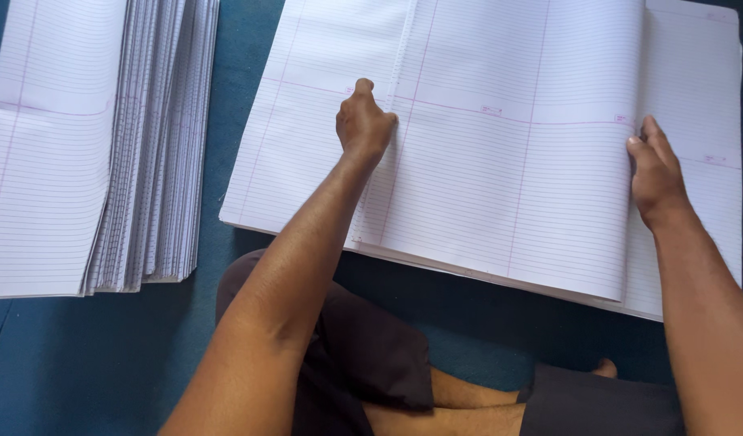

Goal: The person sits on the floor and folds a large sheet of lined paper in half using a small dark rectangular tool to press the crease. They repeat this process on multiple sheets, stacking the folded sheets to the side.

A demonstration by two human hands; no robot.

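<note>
My left hand (363, 121) is curled into a loose fist, knuckles pressing down on the folded edge of the top ruled sheet (501, 169); it pins rather than grasps, so nothing is closed inside it. My right hand (654, 173) lies flat with fingers extended along the sheet's right edge, thumb under or beside that edge, though I cannot tell whether it pinches the paper. The sheet spans between both hands, its long axis running left to right, atop the pile of ruled sheets (307, 161) on the blue floor (81, 363). Well apart to my left sits a fanned stack of folded sheets (145, 145), nearer the left hand.
</note>
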